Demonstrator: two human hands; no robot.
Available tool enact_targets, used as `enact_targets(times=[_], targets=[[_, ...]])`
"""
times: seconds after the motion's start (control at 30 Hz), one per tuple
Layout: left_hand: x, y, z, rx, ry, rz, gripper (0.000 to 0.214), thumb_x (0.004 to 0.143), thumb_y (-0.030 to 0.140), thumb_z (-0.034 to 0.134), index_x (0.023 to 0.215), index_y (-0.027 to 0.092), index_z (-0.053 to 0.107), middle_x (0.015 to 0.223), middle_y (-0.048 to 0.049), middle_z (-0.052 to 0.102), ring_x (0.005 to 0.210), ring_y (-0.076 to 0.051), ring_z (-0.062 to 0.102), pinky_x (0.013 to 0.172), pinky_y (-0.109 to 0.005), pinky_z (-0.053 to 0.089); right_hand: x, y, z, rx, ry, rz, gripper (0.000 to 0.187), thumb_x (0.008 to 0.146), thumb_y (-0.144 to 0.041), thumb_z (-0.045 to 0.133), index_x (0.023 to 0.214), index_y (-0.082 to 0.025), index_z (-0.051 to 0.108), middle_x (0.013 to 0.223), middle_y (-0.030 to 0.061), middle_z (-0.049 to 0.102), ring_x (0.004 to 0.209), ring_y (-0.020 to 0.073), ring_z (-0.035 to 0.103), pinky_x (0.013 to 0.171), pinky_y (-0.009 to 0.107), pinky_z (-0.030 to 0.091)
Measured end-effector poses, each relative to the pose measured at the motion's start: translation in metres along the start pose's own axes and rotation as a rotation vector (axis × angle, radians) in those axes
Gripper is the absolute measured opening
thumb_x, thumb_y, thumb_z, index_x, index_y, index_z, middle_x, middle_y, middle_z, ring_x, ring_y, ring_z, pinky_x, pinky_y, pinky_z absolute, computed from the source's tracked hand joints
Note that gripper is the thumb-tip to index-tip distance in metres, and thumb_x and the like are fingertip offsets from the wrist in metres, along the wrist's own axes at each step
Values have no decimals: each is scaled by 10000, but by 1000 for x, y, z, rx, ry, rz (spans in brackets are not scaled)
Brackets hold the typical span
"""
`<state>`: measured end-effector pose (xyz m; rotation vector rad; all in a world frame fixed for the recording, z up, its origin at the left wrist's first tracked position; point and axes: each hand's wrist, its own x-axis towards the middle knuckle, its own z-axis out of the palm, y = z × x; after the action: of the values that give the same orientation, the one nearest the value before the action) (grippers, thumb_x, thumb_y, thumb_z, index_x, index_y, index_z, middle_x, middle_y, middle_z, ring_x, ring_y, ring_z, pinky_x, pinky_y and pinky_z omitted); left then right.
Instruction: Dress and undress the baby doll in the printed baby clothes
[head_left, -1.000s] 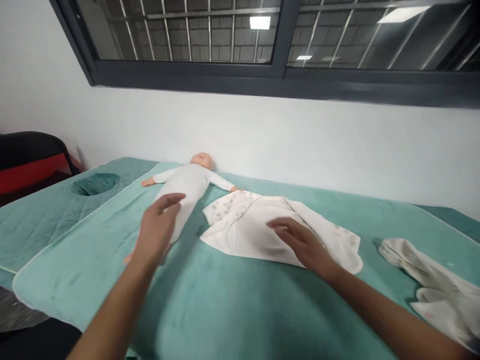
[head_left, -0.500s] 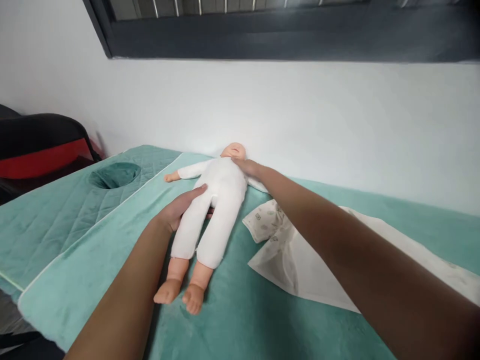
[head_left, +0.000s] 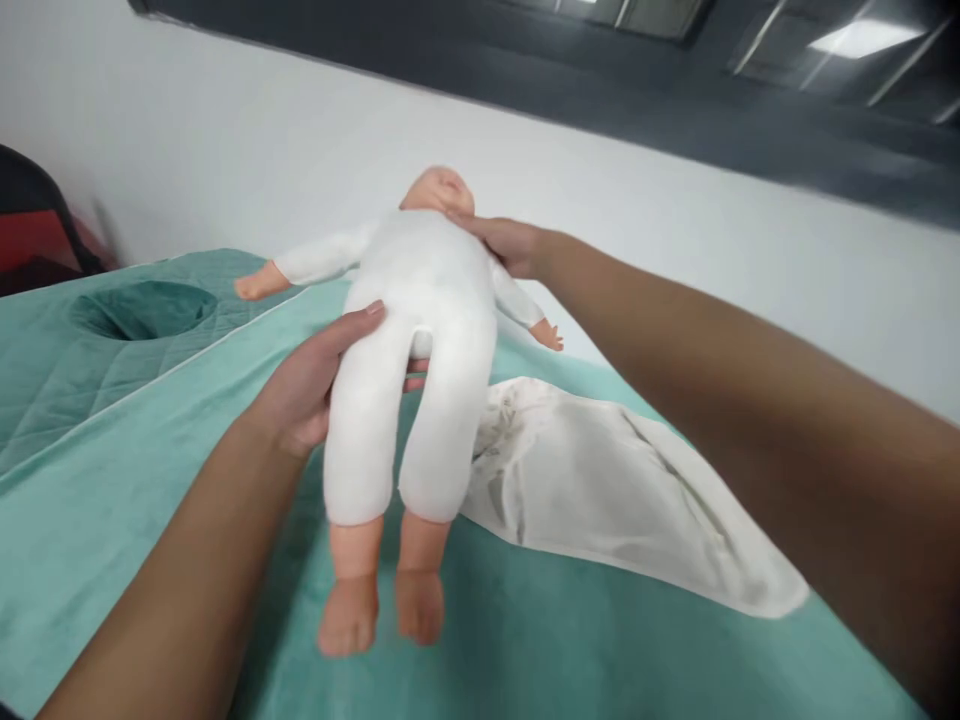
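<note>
A baby doll [head_left: 427,270] with a white cloth body is held up off the green bed cover, face up, its head away from me and its bare feet toward me. My left hand [head_left: 330,365] grips the doll's hip and thigh, thumb on top and fingertips showing between the legs. Around the doll's neck and shoulder on the right, my right hand [head_left: 499,240] is closed; its fingers are partly hidden behind the doll. Just to the right of the doll's legs lies a white baby garment [head_left: 592,500] with a small print, spread on the cover.
The bed has a smooth green cover [head_left: 540,640] and, at left, a quilted part [head_left: 45,370] with a round hole [head_left: 146,308]. A white wall [head_left: 300,130] and dark window frame [head_left: 450,60] stand behind. A black and red chair [head_left: 34,225] is at far left.
Both hands have lifted the doll off the bed and brought it closer to me. My view has tilted and shifted, and more of the doll's arm on the right shows.
</note>
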<state>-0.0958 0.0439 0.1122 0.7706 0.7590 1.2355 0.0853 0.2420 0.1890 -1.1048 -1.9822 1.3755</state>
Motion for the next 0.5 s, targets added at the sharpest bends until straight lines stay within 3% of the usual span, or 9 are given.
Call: enact_targets(times=[0.1,0.2,0.33,0.5], targets=[[-15,-15,55,-36,-102,80,455,897,359,585,1271,100,561,1078,-140,709,949,-280,705,830,-456,574,-59,-37,-44,-63,-31,-4,515,978,-501,445,1241,-84,594,1239,104,672,1171,241,602,1039,447,453],[-26,-54,110,-86,-182,27,601,794,386,712,1307,144,514,1152,-176,681,892,-308,719,799,-476,593,-132,-38,-79,-140,74,62,489,960,-518,470,1215,-134,631,1250,89,671,1166,243,610,1036,427,466],[-39,-120,161,-119,-293,-75,708,782,378,722,1390,254,382,1281,-177,618,883,-314,721,772,-470,593,-219,14,-104,-130,161,180,443,932,-503,528,1167,-156,672,1229,106,685,1133,260,636,1014,397,498],[-48,-185,176,-80,-341,-221,645,796,440,690,1355,256,426,1270,-159,623,923,-306,705,795,-447,580,-276,102,-102,-94,287,284,554,871,-565,583,1236,-150,629,1290,137,645,1133,277,637,983,402,519]])
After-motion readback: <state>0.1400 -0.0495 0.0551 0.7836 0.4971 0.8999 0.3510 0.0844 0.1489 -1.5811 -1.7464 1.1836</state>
